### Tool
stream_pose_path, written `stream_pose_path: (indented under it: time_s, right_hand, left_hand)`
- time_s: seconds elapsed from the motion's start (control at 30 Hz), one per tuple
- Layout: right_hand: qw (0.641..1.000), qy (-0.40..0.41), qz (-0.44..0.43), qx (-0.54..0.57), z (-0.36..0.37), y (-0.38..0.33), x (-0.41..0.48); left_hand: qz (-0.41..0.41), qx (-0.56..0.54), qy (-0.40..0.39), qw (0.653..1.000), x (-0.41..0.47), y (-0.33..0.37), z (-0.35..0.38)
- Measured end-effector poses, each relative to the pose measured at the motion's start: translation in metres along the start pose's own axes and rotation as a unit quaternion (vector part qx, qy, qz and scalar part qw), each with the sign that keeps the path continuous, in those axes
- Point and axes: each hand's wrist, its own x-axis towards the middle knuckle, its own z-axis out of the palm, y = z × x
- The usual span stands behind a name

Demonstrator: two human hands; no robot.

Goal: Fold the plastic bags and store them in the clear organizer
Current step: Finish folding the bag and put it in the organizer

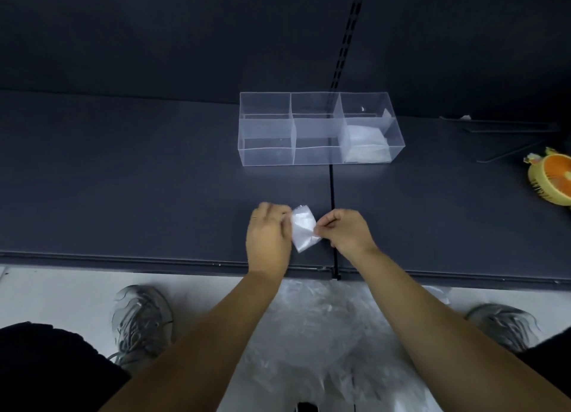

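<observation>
**Plastic bag (302,229): held at the shelf front, organizer at 12 o'clock**

The small, partly folded plastic bag was held between both hands just above the dark shelf (139,195), near its front edge. The left hand (268,232) gripped the bag's 9 o'clock edge with curled fingers. The right hand (346,232) pinched the 3 o'clock edge between thumb and fingertips. The bag's long axis ran roughly 12 to 6 o'clock, across the line between the hands.

The clear organizer (265,127) stood well apart at 12 o'clock from the hands, with its long axis running 9 to 3 o'clock. Its 3 o'clock compartment held folded bags (364,146); the other compartments appeared empty. That compartment lay toward 1 o'clock, so the right hand was judged the nearer for placement. Loose bags (324,319) lay on the floor (61,288) at 6 o'clock.
</observation>
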Motion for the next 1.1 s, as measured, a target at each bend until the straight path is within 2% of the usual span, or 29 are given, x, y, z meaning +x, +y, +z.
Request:
stream_pose_path:
  time_s: [0.07,0.1,0.13,0.2,0.3,0.4,0.5,0.73,0.83,0.97,1.1]
  right_hand:
    - [1.0,0.007,-0.007,-0.01,0.001,-0.001,-0.002]
    - [1.0,0.011,-0.011,-0.016,0.001,-0.002,-0.002]
    - [0.999,0.017,-0.016,-0.022,0.001,-0.002,-0.003]
    - [0.999,0.032,-0.022,-0.035,0.004,-0.001,-0.005]
    - [0.991,0.068,-0.059,-0.097,0.017,0.003,-0.013]
    - [0.964,0.146,-0.104,-0.195,0.028,0.02,-0.022]
    - [0.951,0.196,-0.121,-0.205,0.027,0.033,-0.025]
    - [0.951,0.217,-0.098,-0.197,0.031,0.025,-0.024]
    - [0.959,0.196,-0.061,-0.197,0.039,0.018,-0.028]
    - [0.974,0.179,-0.036,-0.134,0.041,0.004,-0.029]
    - [0.992,0.109,-0.029,0.054,0.031,-0.009,-0.029]
  left_hand:
    - [0.142,0.09,-0.087,0.982,-0.006,-0.005,0.008]
    - [0.17,0.134,-0.143,0.966,-0.009,-0.009,0.011]
    - [0.176,0.179,-0.193,0.949,-0.012,-0.015,0.013]
    - [0.153,0.242,-0.241,0.928,-0.014,-0.027,0.014]
    - [0.125,0.278,-0.259,0.916,-0.013,-0.035,0.014]
    - [0.121,0.281,-0.27,0.913,-0.009,-0.035,0.012]
    - [0.112,0.28,-0.277,0.912,-0.006,-0.035,0.01]
    - [0.076,0.292,-0.278,0.912,-0.003,-0.035,0.011]
    - [0.059,0.289,-0.284,0.912,-0.003,-0.034,0.011]
    - [0.036,0.286,-0.302,0.909,-0.003,-0.029,0.008]
    - [-0.011,0.195,-0.337,0.921,-0.002,-0.023,-0.001]
